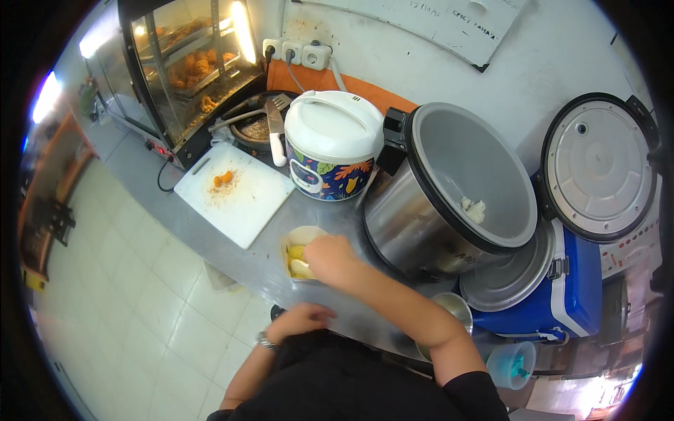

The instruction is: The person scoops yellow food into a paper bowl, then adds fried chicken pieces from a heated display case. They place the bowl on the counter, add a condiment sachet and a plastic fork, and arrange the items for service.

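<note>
My right hand (333, 262) is closed at the right side of a small open paper box (288, 243) on the metal counter. Yellow food (296, 252) lies inside the box, next to a pale, smooth oval thing (302, 269) below my fingers. What the fingers grip is hidden by the hand itself. My left hand (307, 319), with a metal watch on its wrist, hovers by the counter's front edge below the box. Its fingers are loosely stretched to the right, slightly blurred, with nothing seen in them.
Left stands a white cutting board (242, 224) with orange bits. Behind are a knife (276, 137), a pan (254, 133), a white rice cooker (335, 126) and a lit food warmer (189, 70). To the right, a large steel cooker (407, 224) holds some rice; a blue cool box (583, 281) stands beyond.
</note>
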Available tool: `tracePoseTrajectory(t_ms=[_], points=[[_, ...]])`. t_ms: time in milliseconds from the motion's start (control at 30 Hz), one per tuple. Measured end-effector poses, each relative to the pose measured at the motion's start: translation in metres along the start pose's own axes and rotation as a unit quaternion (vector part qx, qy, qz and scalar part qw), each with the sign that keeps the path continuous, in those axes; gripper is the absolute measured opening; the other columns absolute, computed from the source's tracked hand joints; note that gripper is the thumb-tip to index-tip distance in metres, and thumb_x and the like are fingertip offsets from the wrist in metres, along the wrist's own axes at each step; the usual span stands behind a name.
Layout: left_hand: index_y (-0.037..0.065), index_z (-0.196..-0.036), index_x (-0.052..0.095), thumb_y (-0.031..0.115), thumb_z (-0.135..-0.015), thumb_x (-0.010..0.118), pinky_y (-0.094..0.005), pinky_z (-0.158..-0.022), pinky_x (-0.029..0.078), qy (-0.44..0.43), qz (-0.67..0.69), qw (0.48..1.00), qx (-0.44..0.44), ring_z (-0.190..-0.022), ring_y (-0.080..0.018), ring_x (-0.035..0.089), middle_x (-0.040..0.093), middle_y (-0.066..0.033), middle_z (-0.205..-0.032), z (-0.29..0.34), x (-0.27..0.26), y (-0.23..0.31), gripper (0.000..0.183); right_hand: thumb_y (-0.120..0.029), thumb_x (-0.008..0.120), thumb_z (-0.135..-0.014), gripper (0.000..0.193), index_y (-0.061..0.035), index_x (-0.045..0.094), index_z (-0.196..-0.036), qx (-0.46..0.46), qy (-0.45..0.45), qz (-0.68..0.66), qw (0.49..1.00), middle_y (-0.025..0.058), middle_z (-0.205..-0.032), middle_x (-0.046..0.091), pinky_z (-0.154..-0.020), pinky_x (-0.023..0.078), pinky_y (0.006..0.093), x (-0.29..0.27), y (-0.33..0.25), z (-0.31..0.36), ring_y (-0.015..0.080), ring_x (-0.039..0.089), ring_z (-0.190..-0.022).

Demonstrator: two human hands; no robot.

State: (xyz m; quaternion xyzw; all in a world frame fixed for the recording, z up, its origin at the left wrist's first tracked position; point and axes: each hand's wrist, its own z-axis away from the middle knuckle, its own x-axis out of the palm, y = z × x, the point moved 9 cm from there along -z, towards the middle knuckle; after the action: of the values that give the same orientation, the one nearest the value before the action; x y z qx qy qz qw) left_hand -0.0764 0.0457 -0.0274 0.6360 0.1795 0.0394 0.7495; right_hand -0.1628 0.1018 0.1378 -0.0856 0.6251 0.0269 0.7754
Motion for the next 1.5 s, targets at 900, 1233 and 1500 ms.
tracePoseTrajectory(t_ms=[900, 1233, 1500], points=[[0.0, -0.131, 0.037, 0.017, -0.052, 0.076, -0.0434, -0.108, 0.026, 0.374, -0.154, 0.912, 0.063, -0.129, -0.0427, 0.029, 0.037, -0.0256, -0.133, 0.003, -0.086, 0.014, 0.09, -0.025, 0.062, -0.079, 0.018, -0.0139, 0.072, -0.088, 0.176, 0.036, -0.171, 0.969, 0.0136, -0.084, 0.067, -0.072, 0.05, 0.0394, 0.019, 0.112, 0.051, 0.0312, 0.064, -0.079], [-0.01, -0.136, 0.015, 0.032, -0.049, 0.088, -0.0453, -0.094, 0.038, 0.564, -0.176, 0.805, -0.046, -0.111, -0.0389, 0.046, 0.044, -0.0245, -0.12, 0.024, -0.036, -0.004, 0.121, -0.024, 0.059, -0.082, 0.029, -0.0165, 0.065, -0.11, 0.171, 0.032, -0.202, 0.964, 0.0162, -0.086, 0.065, -0.07, 0.049, 0.0433, 0.058, 0.043, 0.088, 0.0348, 0.063, -0.079], [-0.006, -0.14, 0.007, 0.026, -0.049, 0.09, -0.0394, -0.104, 0.031, 0.409, -0.013, 0.91, 0.07, -0.12, -0.0333, 0.043, 0.043, -0.0196, -0.128, 0.003, -0.063, -0.007, 0.127, -0.028, 0.066, -0.077, 0.024, -0.016, 0.071, -0.097, 0.067, 0.045, -0.206, 0.975, 0.0135, -0.083, 0.066, -0.069, 0.049, 0.0392, 0.012, 0.081, 0.083, 0.0309, 0.063, -0.075]])
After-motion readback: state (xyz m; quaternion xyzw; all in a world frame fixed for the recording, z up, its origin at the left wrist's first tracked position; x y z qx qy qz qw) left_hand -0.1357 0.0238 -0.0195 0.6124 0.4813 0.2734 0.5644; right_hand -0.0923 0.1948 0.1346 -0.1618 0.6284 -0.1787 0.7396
